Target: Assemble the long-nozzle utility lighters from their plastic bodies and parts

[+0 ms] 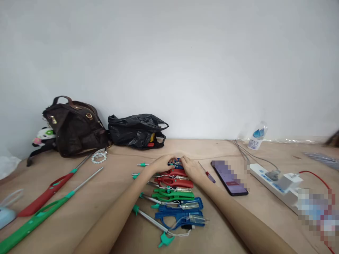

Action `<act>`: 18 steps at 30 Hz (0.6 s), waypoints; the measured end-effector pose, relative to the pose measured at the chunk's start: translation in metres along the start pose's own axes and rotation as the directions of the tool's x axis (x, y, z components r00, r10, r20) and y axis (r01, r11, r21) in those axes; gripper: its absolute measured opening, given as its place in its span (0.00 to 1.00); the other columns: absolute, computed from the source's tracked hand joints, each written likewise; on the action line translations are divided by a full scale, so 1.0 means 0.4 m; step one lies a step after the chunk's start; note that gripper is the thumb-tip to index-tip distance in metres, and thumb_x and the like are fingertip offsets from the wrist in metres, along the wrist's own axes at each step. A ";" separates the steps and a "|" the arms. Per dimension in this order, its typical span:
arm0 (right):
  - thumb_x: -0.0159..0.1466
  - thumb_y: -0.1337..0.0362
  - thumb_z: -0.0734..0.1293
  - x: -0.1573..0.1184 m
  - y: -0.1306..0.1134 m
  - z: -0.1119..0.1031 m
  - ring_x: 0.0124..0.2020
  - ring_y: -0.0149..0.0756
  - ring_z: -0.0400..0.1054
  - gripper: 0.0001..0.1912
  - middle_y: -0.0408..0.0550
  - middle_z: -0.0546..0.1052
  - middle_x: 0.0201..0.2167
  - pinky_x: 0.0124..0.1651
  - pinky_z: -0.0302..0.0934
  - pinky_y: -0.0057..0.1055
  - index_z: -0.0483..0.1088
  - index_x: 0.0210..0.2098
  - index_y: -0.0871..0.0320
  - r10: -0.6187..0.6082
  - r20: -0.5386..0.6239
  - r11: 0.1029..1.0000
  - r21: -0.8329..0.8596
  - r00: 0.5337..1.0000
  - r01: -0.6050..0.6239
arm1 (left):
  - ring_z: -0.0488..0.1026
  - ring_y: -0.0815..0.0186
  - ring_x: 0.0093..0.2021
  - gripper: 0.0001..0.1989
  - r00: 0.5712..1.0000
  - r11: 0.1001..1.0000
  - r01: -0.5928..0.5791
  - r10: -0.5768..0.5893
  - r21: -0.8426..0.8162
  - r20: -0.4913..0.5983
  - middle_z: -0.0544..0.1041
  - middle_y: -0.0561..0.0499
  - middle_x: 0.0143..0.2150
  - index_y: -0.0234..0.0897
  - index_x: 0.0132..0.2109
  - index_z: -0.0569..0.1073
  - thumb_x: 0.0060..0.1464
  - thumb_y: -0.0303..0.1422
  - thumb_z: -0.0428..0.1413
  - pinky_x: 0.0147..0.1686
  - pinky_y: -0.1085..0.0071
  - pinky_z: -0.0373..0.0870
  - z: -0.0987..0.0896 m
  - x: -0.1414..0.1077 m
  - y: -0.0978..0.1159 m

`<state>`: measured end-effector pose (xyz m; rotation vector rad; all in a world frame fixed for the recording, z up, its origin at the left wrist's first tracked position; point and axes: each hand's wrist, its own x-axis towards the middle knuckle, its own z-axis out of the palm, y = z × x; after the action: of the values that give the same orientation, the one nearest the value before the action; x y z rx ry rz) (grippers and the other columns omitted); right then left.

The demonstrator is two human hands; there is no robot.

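Both my hands are at the far end of a row of opened lighters with metal rods. My left hand (164,163) and my right hand (187,165) have their fingers bent over a small blue lighter shell (178,160); their fingertips are too small to make out fully. Nearer to me lie a red lighter (176,182), a green lighter (173,195) and a blue lighter (180,205), their clear inner parts and white wires showing. The closest blue lighter (182,219) has its metal rod (152,219) and a teal trigger (166,240) beside it.
A screwdriver (210,176) and a phone (230,180) lie right of my right hand. Farther right are a power strip (272,187) and a bottle (257,137). A brown bag (76,130) and black plastic bag (135,130) stand behind; red (47,194) and green (37,220) lighters lie left.
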<state>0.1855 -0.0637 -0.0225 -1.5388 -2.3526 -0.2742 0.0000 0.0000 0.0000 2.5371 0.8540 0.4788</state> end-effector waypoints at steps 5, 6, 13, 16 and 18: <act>0.67 0.75 0.55 -0.002 -0.012 -0.017 0.39 0.40 0.69 0.12 0.55 0.72 0.44 0.37 0.60 0.30 0.64 0.47 0.60 0.028 0.022 1.000 0.005 0.999 -0.028 | 0.71 0.58 0.46 0.20 1.000 1.000 -0.004 0.004 0.000 0.000 0.75 0.45 0.47 0.34 0.48 0.71 0.45 0.25 0.54 0.49 0.66 0.65 0.009 0.005 0.016; 0.67 0.75 0.55 -0.002 -0.015 -0.021 0.39 0.39 0.69 0.13 0.55 0.72 0.44 0.37 0.60 0.30 0.64 0.47 0.60 0.032 0.025 0.999 0.008 0.999 -0.032 | 0.70 0.58 0.46 0.20 1.000 1.000 -0.014 0.014 -0.007 0.005 0.75 0.45 0.48 0.34 0.48 0.72 0.45 0.25 0.54 0.50 0.66 0.65 0.010 0.006 0.020; 0.68 0.74 0.54 -0.002 -0.020 -0.024 0.38 0.39 0.70 0.11 0.54 0.73 0.44 0.36 0.59 0.30 0.64 0.45 0.59 0.071 0.019 0.997 0.028 0.997 -0.071 | 0.71 0.60 0.43 0.22 1.000 0.997 0.012 -0.010 -0.080 0.028 0.75 0.47 0.45 0.34 0.48 0.72 0.42 0.22 0.52 0.46 0.67 0.67 -0.007 0.004 0.005; 0.69 0.72 0.54 -0.001 -0.019 -0.017 0.36 0.38 0.70 0.10 0.54 0.73 0.43 0.35 0.58 0.29 0.64 0.44 0.59 0.092 0.006 0.995 0.038 0.996 -0.092 | 0.71 0.62 0.37 0.18 0.999 0.993 0.050 -0.048 -0.103 0.023 0.75 0.49 0.37 0.33 0.44 0.72 0.42 0.25 0.53 0.39 0.69 0.68 -0.027 0.001 -0.021; 0.69 0.71 0.54 -0.001 -0.020 -0.016 0.36 0.38 0.70 0.09 0.54 0.72 0.44 0.35 0.58 0.29 0.64 0.44 0.59 0.095 -0.001 0.994 0.045 0.995 -0.095 | 0.69 0.65 0.33 0.15 0.998 0.990 0.065 -0.064 -0.125 0.015 0.74 0.52 0.33 0.33 0.43 0.73 0.44 0.28 0.53 0.35 0.71 0.67 -0.041 0.000 -0.035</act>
<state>0.1794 -0.0692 -0.0166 -1.6226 -2.2592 -0.1995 -0.0140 0.0145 0.0072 2.3878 0.8714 0.4827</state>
